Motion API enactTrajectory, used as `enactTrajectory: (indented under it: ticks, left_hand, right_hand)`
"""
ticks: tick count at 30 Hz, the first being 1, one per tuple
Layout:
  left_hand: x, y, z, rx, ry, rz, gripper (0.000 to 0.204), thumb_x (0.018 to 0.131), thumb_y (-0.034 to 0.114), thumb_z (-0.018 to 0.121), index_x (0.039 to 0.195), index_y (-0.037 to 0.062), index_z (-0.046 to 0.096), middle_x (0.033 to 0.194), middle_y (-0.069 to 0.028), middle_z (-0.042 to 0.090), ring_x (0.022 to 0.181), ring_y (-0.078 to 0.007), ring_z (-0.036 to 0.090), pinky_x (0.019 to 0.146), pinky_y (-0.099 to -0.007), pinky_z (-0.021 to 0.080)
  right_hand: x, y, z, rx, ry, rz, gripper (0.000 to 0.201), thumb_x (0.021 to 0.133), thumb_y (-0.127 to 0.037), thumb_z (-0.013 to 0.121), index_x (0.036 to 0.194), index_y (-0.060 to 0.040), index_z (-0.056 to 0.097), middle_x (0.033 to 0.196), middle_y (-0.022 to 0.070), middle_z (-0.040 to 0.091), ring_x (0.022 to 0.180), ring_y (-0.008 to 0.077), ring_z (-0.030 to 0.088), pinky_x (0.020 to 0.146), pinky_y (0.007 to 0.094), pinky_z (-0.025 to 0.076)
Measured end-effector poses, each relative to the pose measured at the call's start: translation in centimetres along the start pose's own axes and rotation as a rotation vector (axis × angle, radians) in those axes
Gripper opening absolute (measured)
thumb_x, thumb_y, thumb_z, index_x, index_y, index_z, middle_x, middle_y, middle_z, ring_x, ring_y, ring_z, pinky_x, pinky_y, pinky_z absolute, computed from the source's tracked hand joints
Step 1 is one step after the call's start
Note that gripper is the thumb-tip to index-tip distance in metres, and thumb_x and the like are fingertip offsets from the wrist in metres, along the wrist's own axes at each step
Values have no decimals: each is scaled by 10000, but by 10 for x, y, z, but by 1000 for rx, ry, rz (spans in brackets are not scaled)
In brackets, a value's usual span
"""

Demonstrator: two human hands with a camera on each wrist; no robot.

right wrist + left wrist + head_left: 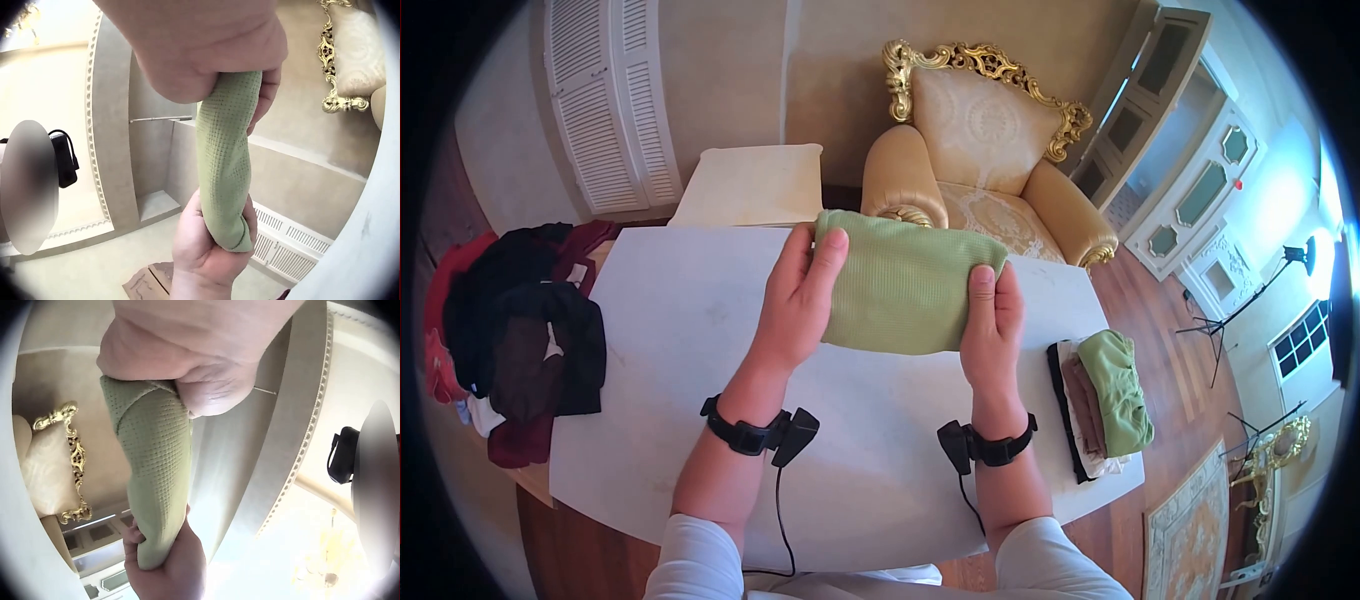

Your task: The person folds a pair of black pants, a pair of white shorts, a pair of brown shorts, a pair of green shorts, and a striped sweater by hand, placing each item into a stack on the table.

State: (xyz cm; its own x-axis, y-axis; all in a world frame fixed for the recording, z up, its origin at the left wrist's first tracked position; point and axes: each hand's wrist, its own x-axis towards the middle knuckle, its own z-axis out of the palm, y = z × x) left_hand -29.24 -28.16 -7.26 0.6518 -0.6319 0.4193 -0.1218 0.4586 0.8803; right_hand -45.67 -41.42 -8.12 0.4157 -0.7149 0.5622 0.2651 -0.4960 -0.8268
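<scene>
Both hands hold a folded light green waffle-knit garment (905,290) up over the white table (730,440). The left hand (790,305) grips its left end, thumb laid on the near face and fingers behind. On the right end, the right hand (992,335) pinches it the same way. The left wrist view shows the folded green garment (159,469) edge-on as a thick roll-like bundle between the two hands. From the right wrist, its lower end tucks into the palm of the left hand (209,259).
A heap of dark and red clothes (525,320) lies at the table's left end. Near the right edge sits a stack of folded clothes with a green garment (1115,390) on top. Beyond the table stand a gold-framed armchair (990,150) and a cream-coloured box-like piece (750,185).
</scene>
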Motion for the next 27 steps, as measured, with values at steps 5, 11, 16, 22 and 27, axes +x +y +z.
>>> enactTrajectory:
  ticks: [5,11,16,22,27]
  left_hand:
    - [0,-4,-1,123,0,102,285,1092,311,631,1192,44,625,987,-6,657,898,-76,581,819,-253,492]
    - [-7,-3,5,327,-8,180,257,1104,282,605,1178,35,613,857,-9,638,781,-77,562,724,-260,487]
    - [-7,-6,5,320,84,215,264,1110,279,592,1088,17,594,749,-22,600,685,-94,516,641,-292,460]
    - [1,-23,-2,371,87,231,304,1127,314,542,1069,18,580,711,-59,577,654,-142,510,636,-318,463]
    - [6,-55,-10,727,44,-60,312,1125,329,519,1095,20,550,732,-206,640,669,-390,637,647,-447,504]
  right_hand:
    - [0,-9,-1,-28,-52,46,420,1140,-354,473,1198,33,626,1035,71,691,965,132,600,891,308,486]
    - [5,-5,-8,-92,-23,94,451,1140,-386,455,1143,28,634,962,78,681,909,146,588,851,323,484]
    - [-2,-2,-8,-221,33,23,434,1138,-366,454,1077,29,624,895,125,668,835,189,589,787,357,483]
    - [-1,7,2,-201,73,-18,437,1134,-368,462,997,21,609,824,165,649,754,242,578,734,396,479]
    - [3,77,-3,-412,-58,172,466,1132,-382,468,937,25,582,769,191,623,705,271,569,700,425,480]
